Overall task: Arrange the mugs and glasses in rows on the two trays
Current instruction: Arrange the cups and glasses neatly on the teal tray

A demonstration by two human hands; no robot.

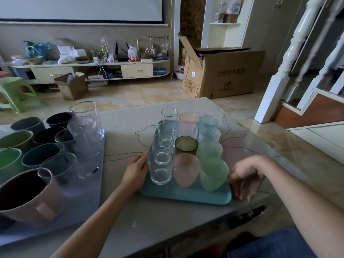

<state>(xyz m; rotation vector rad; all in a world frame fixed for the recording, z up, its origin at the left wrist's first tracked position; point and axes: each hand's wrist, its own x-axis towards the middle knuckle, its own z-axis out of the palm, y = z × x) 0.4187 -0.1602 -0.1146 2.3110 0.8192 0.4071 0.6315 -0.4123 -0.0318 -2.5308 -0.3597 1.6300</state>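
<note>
A teal tray (pixel 186 195) in the middle of the table carries three rows of glasses: clear ones (pixel 161 165) on the left, pink (pixel 186 169) and a dark olive glass (pixel 186 145) in the middle, green (pixel 213 173) and blue on the right. My left hand (pixel 136 171) rests with straight fingers against the tray's left edge, beside the nearest clear glass. My right hand (pixel 245 180), blurred, sits at the tray's right front corner with loosely curled fingers. A lilac tray (pixel 87 198) at the left holds several mugs (pixel 41 157) and tall clear glasses (pixel 85 146).
The table's front edge runs close below the teal tray. A large pink mug (pixel 28 198) stands at the near left. On the floor beyond are a big cardboard box (pixel 221 73), a small box, a green stool (pixel 13 94) and a white stair rail (pixel 290 58) at right.
</note>
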